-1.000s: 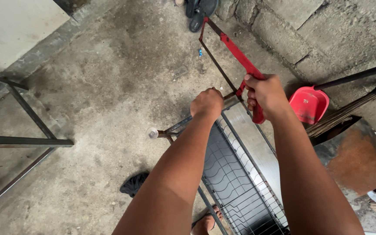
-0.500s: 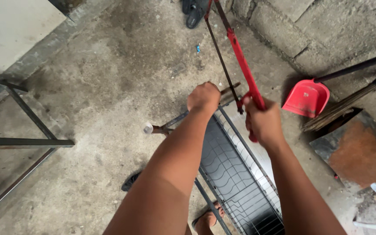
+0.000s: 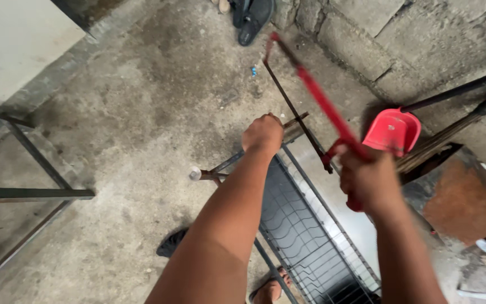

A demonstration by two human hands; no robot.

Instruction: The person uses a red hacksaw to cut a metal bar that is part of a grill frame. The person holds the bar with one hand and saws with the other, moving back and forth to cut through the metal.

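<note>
Above the wire rack [image 3: 305, 242], the right hand [image 3: 369, 180] wraps its fingers around the red hacksaw [image 3: 324, 107] handle while the left hand [image 3: 262, 134] fists a thin metal rod [image 3: 226, 164]; stiff, light, likely slippery, best held near the cut

Count: two hands, left hand [image 3: 263, 134] and right hand [image 3: 369, 180]. One red hacksaw [image 3: 316, 98], one red dustpan [image 3: 392, 130], one wire rack [image 3: 299, 236].
</note>
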